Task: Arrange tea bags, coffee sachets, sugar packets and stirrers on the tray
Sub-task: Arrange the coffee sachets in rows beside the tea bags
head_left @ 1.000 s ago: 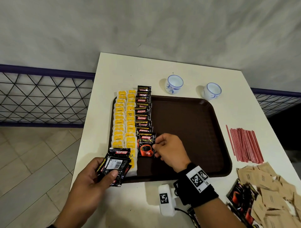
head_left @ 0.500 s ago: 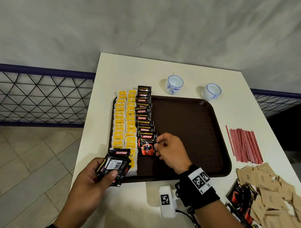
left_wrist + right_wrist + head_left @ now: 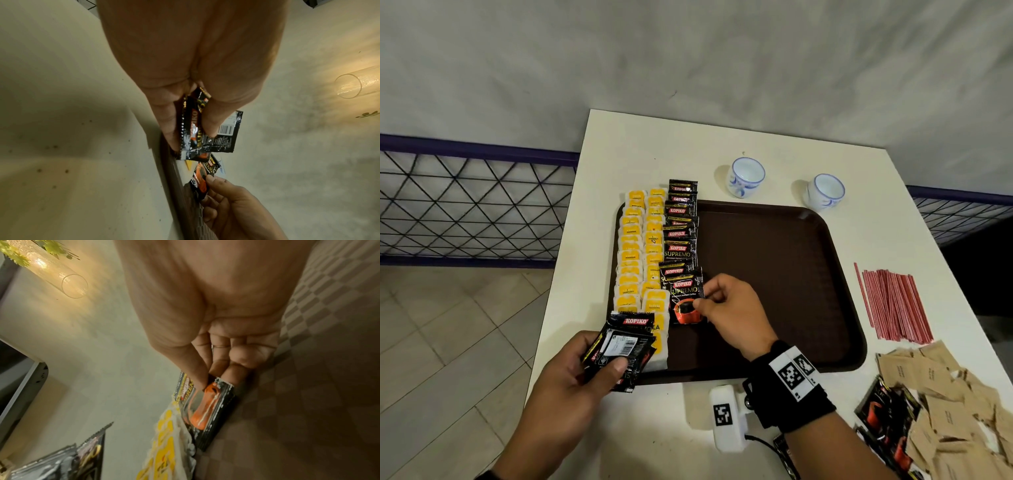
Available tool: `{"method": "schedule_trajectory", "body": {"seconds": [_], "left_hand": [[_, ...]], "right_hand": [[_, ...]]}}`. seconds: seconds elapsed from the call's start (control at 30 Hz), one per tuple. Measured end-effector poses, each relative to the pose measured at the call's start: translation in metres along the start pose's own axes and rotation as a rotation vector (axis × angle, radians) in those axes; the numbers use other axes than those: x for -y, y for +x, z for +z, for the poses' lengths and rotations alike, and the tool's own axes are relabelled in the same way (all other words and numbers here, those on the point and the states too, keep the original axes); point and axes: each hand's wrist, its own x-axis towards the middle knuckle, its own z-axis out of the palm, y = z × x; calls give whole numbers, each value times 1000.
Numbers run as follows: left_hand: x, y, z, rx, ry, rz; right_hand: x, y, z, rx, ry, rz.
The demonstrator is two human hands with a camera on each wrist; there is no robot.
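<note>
Right hand point(image 3: 726, 313) pinching a coffee sachet point(image 3: 686, 301) at the near end of the sachet row on the tray point(image 3: 774, 274); left hand point(image 3: 571, 380) gripping a sachet stack point(image 3: 619, 353) over the tray's near-left corner, beside the tea bags point(image 3: 640, 253)

Bare tray point(image 3: 767, 281) floor right of the sachet row point(image 3: 681, 236)
</note>
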Motion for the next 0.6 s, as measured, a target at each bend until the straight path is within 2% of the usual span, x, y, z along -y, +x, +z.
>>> {"method": "schedule_trajectory", "body": {"seconds": [0.43, 0.6], "left_hand": [[-5, 4, -3, 26, -16, 46], [-32, 16, -5, 52, 7, 140]], "right_hand": [[-1, -4, -2, 24, 44, 33], [0, -7, -4, 45, 66, 40]]}}
